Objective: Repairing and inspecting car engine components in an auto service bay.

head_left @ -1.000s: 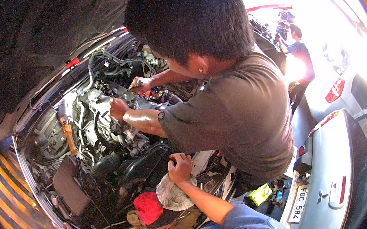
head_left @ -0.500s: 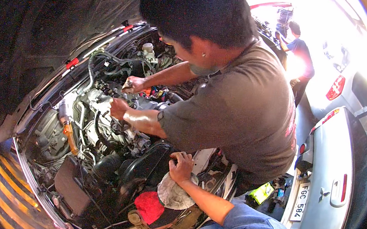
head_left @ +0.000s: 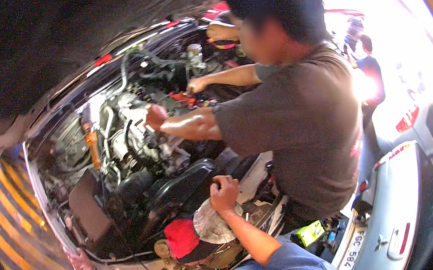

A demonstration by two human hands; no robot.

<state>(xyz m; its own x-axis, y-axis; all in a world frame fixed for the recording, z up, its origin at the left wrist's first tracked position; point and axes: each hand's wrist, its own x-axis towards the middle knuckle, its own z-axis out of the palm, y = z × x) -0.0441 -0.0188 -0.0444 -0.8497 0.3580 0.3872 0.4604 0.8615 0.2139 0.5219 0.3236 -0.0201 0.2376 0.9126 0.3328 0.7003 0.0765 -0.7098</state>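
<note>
My right hand (head_left: 225, 193) rests on the engine bay's front edge, fingers bent and apart, beside a stained grey rag (head_left: 213, 222) and red cloth (head_left: 179, 237). My left hand (head_left: 81, 264), partly visible at the lower edge, lies on the car's pale fender rim with fingers loosely extended. A co-worker in a brown T-shirt (head_left: 307, 123) leans over the engine (head_left: 126, 141), one hand (head_left: 156, 118) on its grey parts, the other (head_left: 196, 85) near red parts. An orange-handled item (head_left: 92, 148) lies in the bay's left side.
The raised hood (head_left: 37, 37) fills the upper left. Another person's arm (head_left: 223, 32) shows at the far side. A further person (head_left: 371, 72) stands at back right. A silver car (head_left: 388, 206) is alongside. Yellow-striped floor (head_left: 3, 202) shows lower left; a bright yellow item (head_left: 309, 232) lies below right.
The view has shifted and blurred, moving the scene slightly rightward. The co-worker's far arm has changed position, and another arm has appeared behind the co-worker. My hands stay in place.
</note>
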